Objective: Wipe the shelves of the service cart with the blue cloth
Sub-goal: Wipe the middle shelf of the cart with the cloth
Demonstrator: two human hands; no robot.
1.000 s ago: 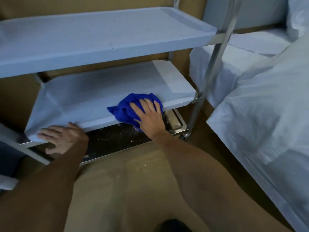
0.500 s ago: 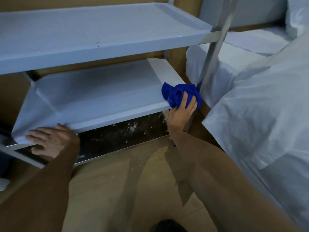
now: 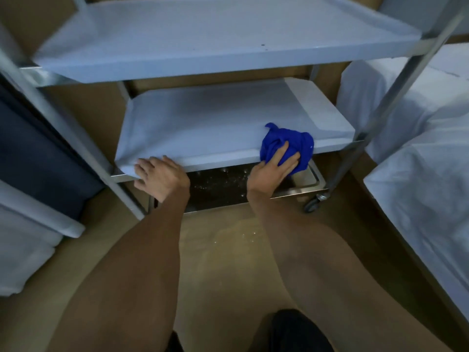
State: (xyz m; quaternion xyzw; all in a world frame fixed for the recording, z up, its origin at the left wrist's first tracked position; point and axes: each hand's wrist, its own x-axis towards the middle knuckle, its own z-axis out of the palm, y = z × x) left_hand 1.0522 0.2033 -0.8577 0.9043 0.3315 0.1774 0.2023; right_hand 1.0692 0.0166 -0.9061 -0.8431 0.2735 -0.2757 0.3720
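The service cart has a pale top shelf (image 3: 215, 34), a pale middle shelf (image 3: 215, 123) and a dark, speckled bottom shelf (image 3: 218, 184). A bunched blue cloth (image 3: 281, 141) lies over the front right edge of the middle shelf. My right hand (image 3: 274, 168) presses on the cloth from the front, fingers spread across it. My left hand (image 3: 160, 174) grips the front left edge of the middle shelf, fingers curled over the rim.
Metal cart posts rise at the left (image 3: 63, 128) and right (image 3: 396, 87), with a caster wheel (image 3: 313, 203) at the front right. White-covered beds (image 3: 426, 174) stand close on the right, dark and white linen (image 3: 33, 161) on the left. Brown floor (image 3: 228, 262) lies between my arms.
My right hand has brought the cloth back from the shelf's right corner by the post onto the front edge. The view has shifted, so the cart sits more central. My left hand stays on the edge.
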